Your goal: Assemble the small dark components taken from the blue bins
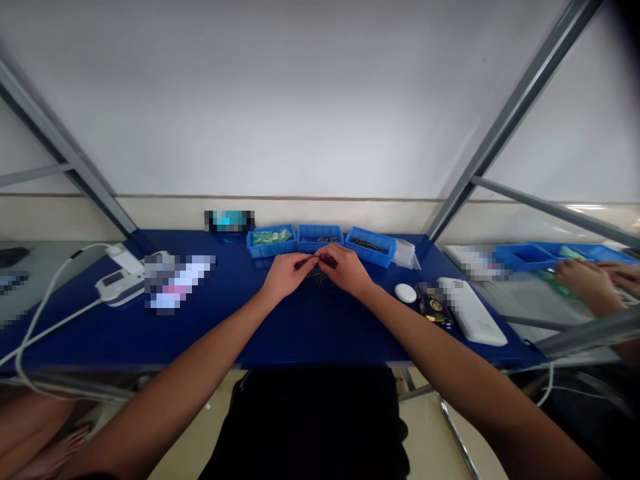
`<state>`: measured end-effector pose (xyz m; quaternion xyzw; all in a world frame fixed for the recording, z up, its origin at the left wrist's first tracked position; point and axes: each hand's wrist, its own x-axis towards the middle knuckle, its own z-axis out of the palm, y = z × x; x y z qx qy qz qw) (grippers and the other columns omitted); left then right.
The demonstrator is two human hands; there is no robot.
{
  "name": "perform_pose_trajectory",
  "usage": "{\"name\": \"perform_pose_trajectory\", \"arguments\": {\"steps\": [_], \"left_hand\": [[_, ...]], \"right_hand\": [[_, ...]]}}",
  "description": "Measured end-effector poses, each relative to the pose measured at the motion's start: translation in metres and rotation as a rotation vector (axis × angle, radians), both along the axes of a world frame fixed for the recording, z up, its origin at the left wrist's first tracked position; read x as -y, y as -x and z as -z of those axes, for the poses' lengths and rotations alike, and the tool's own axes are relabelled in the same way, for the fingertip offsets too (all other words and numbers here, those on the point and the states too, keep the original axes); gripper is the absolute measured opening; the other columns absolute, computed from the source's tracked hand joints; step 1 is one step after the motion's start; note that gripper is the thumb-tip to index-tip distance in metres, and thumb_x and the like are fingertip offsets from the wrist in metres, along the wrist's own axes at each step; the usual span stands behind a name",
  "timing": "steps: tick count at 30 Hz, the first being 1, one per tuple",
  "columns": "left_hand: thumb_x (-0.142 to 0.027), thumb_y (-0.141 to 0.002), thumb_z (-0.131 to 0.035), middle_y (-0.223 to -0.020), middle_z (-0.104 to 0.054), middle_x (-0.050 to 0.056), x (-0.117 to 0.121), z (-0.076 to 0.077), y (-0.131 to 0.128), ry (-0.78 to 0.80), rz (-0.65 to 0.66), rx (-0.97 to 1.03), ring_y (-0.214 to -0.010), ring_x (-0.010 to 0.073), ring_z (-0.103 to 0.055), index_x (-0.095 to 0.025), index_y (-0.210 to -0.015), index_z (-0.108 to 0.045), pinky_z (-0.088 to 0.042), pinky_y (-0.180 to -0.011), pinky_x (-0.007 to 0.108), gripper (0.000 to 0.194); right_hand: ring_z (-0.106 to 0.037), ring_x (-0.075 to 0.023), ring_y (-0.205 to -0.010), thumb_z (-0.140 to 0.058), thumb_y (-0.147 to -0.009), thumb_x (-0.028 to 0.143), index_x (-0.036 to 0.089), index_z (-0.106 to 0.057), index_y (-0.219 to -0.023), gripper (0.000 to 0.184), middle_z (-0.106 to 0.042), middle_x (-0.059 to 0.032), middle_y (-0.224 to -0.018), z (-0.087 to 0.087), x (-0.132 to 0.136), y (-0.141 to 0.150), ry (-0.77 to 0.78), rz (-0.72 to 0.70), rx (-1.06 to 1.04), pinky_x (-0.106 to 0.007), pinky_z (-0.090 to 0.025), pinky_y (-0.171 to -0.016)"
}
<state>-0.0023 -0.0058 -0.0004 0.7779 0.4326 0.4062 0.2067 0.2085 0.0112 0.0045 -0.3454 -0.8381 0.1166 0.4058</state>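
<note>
My left hand (285, 275) and my right hand (346, 268) meet above the middle of the blue table (310, 333). The fingers of both are pinched together at the tips, around something small and dark that I cannot make out. Just under the fingertips lies a small heap of thin dark pieces (319, 280), partly hidden by the hands. Behind them stand three blue bins in a row. Green packets fill the left bin (273, 250), small metal parts lie in the middle bin (320, 230), and long dark screw-like pieces are in the right bin (384, 259).
A clear plastic bag (406, 254) lies beside the right bin. To the right are a white round case (405, 293), a dark packet (434, 307) and a white power bank (475, 317). A power strip (120, 285) and phone-like item (183, 283) lie left. Another person's hands (590, 277) work at far right.
</note>
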Motion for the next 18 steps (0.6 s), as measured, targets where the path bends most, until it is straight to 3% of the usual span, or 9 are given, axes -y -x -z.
{"name": "perform_pose_trajectory", "arguments": {"steps": [7, 12, 18], "left_hand": [[-0.033, -0.096, -0.065, -0.108, -0.082, 0.003, -0.0067, 0.0026, 0.0014, -0.017, -0.059, 0.039, -0.095, 0.0244, -0.078, -0.025, -0.112, -0.08, -0.061, -0.085, 0.036, 0.024], [-0.023, -0.092, -0.067, -0.108, -0.082, 0.002, -0.0064, 0.0019, 0.0013, -0.068, -0.06, -0.007, -0.097, 0.0235, -0.078, -0.025, -0.109, -0.081, -0.062, -0.088, 0.036, 0.022], [-0.024, -0.092, -0.071, -0.105, -0.082, 0.003, -0.0056, 0.0015, 0.0003, -0.08, -0.068, 0.047, -0.094, 0.0217, -0.078, -0.024, -0.106, -0.081, -0.063, -0.089, 0.035, 0.018]], "right_hand": [[-0.072, -0.0176, -0.092, -0.056, -0.101, 0.022, 0.023, -0.066, -0.118, 0.019, -0.075, -0.0063, -0.112, -0.003, 0.0044, -0.0005, 0.001, -0.011, 0.091, -0.028, -0.055, -0.084], [-0.077, -0.0185, -0.09, -0.064, -0.099, 0.032, 0.023, -0.066, -0.11, 0.014, -0.079, -0.0035, -0.101, -0.001, 0.0041, 0.0016, 0.084, 0.032, -0.051, -0.029, -0.059, -0.081], [-0.079, -0.02, -0.094, -0.072, -0.09, 0.028, 0.025, -0.068, -0.104, 0.015, -0.08, -0.0024, -0.1, 0.0063, -0.003, 0.0033, 0.204, -0.014, -0.239, -0.033, -0.063, -0.087]]}}
